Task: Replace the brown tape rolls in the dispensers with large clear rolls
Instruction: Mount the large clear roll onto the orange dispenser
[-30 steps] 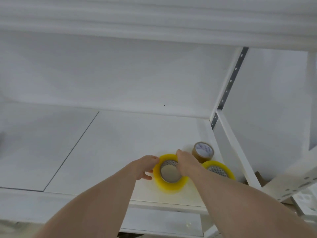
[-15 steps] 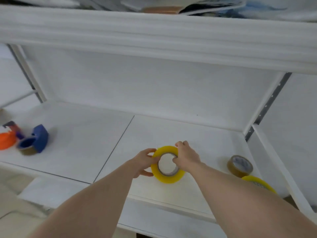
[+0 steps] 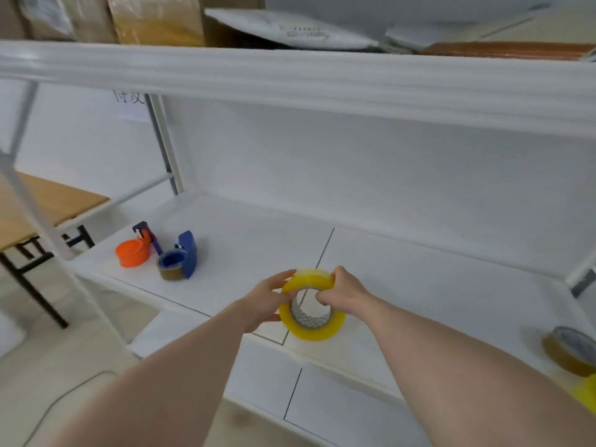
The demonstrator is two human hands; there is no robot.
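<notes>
1. I had a large clear roll held between both hands, just above the front edge of the white shelf, near the seam between its two panels. I judged the step in hand to be fetching a fresh roll, with the fitting into a dispenser not yet begun.
2. My left hand was curled on the roll's left side, its grip clamped on the rim, thumb on top. My right hand had fingers hooked over the upper rim and into the core, so that grip was clamped on the same roll.
3. The blue dispenser sat well to the left on the shelf with a brown roll seemingly on its hub. The orange dispenser stood just beside it; I could not tell whether it carried tape.
4. The next move, as I judged it, called for carrying the roll left to the dispensers, then freeing a hand to pull the brown roll off the blue one before seating the new roll.
5. The roll looked thick and wide, its wound layers glowing yellowish though the tape is clear, with a printed cardboard core. It was tilted, its opening facing me.
6. A loose brown roll lay flat at the shelf's right end, with a sliver of another yellowish roll below it at the frame edge.
</notes>
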